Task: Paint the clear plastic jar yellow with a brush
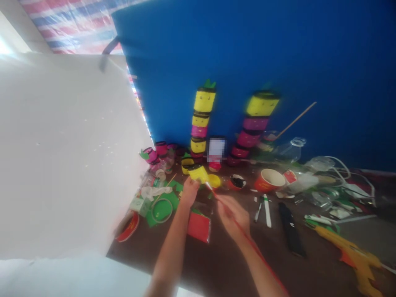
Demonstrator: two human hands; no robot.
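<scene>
My left hand is closed on a small yellow cup-shaped piece with a dark rim, held tilted above the table. In my right hand is a long red-handled paintbrush, its bristle end touching or almost touching the yellow piece. Just beside that tip sits a shallow yellow dish, probably of paint. A similar yellow cup with a black rim stands behind my left hand. Below my hands lies a red flat packet. Motion blur softens the finer details.
Two stacks of yellow and magenta cups, a left one and a right one, stand against the blue board. On the right are a red paper cup, a clear bottle, a black case and a yellow glue gun. Green sheets lie left.
</scene>
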